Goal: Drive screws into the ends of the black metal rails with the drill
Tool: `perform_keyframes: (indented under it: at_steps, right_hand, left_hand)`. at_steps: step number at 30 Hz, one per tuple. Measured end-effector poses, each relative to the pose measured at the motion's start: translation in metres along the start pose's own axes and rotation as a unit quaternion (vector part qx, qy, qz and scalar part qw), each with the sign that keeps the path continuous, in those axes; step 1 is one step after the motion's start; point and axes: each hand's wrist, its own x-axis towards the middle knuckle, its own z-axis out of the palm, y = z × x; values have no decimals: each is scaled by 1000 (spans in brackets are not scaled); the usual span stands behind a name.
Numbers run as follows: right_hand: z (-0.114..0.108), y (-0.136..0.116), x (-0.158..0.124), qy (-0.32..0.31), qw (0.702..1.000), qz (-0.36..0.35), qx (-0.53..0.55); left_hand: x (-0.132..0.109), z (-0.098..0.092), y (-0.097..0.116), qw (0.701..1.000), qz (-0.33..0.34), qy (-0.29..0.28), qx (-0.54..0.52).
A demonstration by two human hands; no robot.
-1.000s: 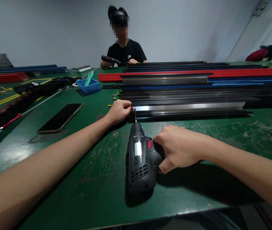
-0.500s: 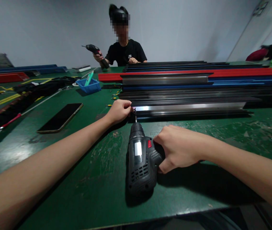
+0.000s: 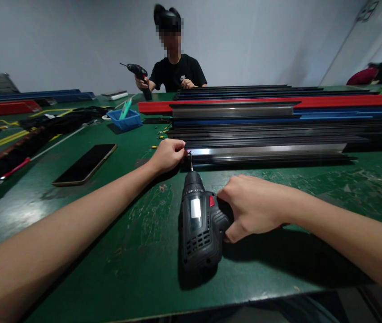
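My right hand is wrapped around the grip of a black cordless drill, which lies low over the green table with its nose pointing away from me. The drill's bit reaches the left end of a long, shiny dark metal profile. At that same end, my left hand is closed, thumb and finger pinching the profile's end beside the bit tip. Whether a screw sits at the tip is too small to tell. The inner fingers of both hands are hidden.
More black, blue and red profiles are stacked behind. A phone and a blue bin with a teal tool stand left. Black and yellow wiring lies farther left. Across the table, a co-worker holds another drill.
My two hands and my drill stay almost in place at the profile's end. The co-worker's drill has shifted slightly right and become more upright.
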Motion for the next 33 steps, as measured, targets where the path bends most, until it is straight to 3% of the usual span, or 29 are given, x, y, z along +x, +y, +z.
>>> perform_keyframes:
  at_steps: [33]
  right_hand:
    - [0,0,1,6,1000,-2,-3]
  left_hand:
    - [0,-3,2,1000,-17,-17,-9]
